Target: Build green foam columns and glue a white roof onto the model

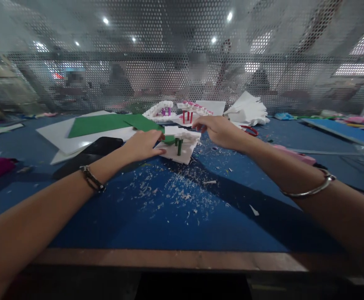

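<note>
A small paper model (184, 134) with a white frilled roof on green posts stands on a white base sheet (175, 155). My left hand (144, 145) is at the model's left edge, thumb and fingers apart, the thumb by the base sheet. Over on the right, my right hand (217, 130) has its fingers loosely bent beside the roof's end. Nothing shows between them, and whether the fingertips touch the roof I cannot tell. Behind stand two similar models, one with purple posts (166, 111) and one with red posts (187, 116) and a pink-and-white roof.
Green sheets (100, 126) and white sheets (56, 137) lie at left, with a black phone-like item (102, 146) in front. White paper shreds (184, 191) litter the blue tabletop (169, 233). Red-handled scissors (249, 131), a pink object (297, 156) and crumpled white paper (247, 109) are at right.
</note>
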Tool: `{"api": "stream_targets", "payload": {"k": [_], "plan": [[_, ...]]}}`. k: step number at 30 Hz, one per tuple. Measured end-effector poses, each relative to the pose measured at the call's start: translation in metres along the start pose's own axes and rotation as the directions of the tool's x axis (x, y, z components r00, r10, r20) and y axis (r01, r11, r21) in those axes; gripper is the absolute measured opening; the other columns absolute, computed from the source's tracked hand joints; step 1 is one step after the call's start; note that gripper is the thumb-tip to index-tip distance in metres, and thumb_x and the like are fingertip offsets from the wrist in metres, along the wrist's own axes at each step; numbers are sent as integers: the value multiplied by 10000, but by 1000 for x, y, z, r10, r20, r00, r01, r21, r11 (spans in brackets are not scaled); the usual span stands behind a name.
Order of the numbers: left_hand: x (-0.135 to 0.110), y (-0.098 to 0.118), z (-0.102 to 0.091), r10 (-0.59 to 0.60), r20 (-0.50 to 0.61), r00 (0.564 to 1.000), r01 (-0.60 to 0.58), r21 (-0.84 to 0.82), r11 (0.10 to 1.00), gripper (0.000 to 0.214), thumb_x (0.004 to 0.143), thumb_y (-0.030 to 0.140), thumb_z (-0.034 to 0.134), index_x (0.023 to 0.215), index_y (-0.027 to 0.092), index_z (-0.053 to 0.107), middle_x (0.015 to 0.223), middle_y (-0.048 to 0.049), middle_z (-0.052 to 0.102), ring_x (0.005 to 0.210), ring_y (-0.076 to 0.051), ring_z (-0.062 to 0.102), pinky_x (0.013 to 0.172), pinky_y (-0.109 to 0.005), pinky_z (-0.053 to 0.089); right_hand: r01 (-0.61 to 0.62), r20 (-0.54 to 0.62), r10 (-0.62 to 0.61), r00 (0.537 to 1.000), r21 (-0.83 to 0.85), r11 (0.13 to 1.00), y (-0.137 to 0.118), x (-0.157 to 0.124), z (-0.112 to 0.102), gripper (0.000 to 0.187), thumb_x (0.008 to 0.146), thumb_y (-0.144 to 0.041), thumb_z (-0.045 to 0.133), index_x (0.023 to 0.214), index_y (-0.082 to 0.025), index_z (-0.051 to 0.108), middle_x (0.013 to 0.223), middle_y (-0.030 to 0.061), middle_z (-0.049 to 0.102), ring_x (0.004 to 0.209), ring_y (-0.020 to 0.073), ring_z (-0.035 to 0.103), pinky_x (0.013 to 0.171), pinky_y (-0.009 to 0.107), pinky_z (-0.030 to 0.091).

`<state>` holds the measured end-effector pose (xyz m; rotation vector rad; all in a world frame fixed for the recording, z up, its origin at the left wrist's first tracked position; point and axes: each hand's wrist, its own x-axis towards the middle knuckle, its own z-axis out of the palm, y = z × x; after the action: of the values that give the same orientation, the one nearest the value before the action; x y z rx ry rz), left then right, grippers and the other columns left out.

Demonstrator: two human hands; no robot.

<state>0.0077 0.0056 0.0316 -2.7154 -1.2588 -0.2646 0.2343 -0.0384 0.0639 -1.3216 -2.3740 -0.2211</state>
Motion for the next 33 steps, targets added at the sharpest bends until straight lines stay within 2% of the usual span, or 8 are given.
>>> {"api": "stream_targets", "payload": {"k": [6,13,18,23,26,29,31,33], "plan": [[-1,1,2,13,73,997,-5,-102,995,483,743,438,457,1092,114,536,934,-116,612,762,-208,574,587,-251,384,-43,10,43,999,-16,999,3,-1,2,439,666,-14,321,1009,-108,578,910,96,620,800,165,532,702,270,372],[0,6,1,-7,67,998,17,-156,988,440,711,400,484,970,71,619,839,-142,632,678,-195,584,545,-252,402,-91,32,92,995,-34,995,1,-1,-1,379,665,-22,342,938,-131,581,867,77,614,733,150,509,623,248,342],[-6,26,1,47,55,997,-34,-228,973,381,746,375,444,929,106,641,818,-113,643,587,-139,580,494,-212,408,-155,32,158,987,-73,985,2,-4,-4,233,622,-35,371,699,-152,557,681,41,581,620,127,458,561,249,293],[-14,48,-1,138,12,990,-130,-253,959,341,722,364,502,916,129,654,885,-120,616,646,-139,582,561,-218,434,-210,-14,210,978,-93,973,0,-4,-18,226,634,-37,365,672,-156,553,645,30,558,585,113,432,546,252,276],[-14,50,-1,171,-19,985,-170,-265,949,297,742,367,496,872,164,668,862,-98,620,642,-134,585,566,-218,435,-118,34,120,992,-58,991,-7,-3,-29,209,726,-95,378,743,-150,579,667,27,565,595,107,450,561,241,297],[-12,46,3,159,-91,983,-173,-177,969,415,746,460,488,973,145,637,1045,-152,584,690,-167,599,541,-240,433,61,92,-60,994,-2,998,-18,-5,-31,253,832,-296,387,861,-134,578,780,54,593,673,126,491,593,241,326],[-10,41,6,148,-126,981,-160,-99,982,568,727,543,480,1107,129,566,1148,-188,537,772,-213,606,539,-260,438,153,109,-146,983,-65,986,-24,-6,-28,356,802,-436,447,924,-123,568,888,89,599,762,166,512,612,257,337],[-9,38,8,143,-109,984,-150,-52,987,676,710,608,459,1186,129,504,1171,-201,531,871,-261,593,571,-291,451,213,144,-189,971,-178,961,-28,-7,-24,368,753,-423,531,957,-119,564,956,111,591,813,197,518,603,267,336]]}}
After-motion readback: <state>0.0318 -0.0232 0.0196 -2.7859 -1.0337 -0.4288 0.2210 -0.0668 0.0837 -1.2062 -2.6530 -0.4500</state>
